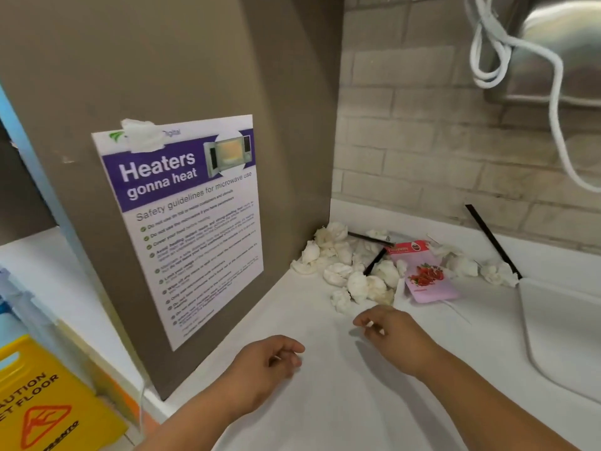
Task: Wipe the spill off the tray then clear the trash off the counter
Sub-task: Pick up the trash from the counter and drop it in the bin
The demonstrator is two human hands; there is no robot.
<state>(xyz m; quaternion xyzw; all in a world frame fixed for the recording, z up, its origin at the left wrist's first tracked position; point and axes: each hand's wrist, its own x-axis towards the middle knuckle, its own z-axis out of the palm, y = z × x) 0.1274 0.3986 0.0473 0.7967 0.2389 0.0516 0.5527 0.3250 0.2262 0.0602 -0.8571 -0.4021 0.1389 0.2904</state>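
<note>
A white-and-purple paper poster is reading "Heaters gonna heat"; lower left of it, a yellow plastic sign is showing "ET FLOOR".

Both bare forearms reach forward; the left hand and the right hand hang palm-down with fingers loosely curled, holding nothing, set a little apart.

Toward four o'clock of the view, the white counter carries white tissues, black strips and a pink packet printed with red fruit. At two o'clock is a beige brick-patterned wall. At nine o'clock a grey-brown panel bears a white poster with a purple band, and at eight o'clock a yellow sign shows an orange symbol.
</note>
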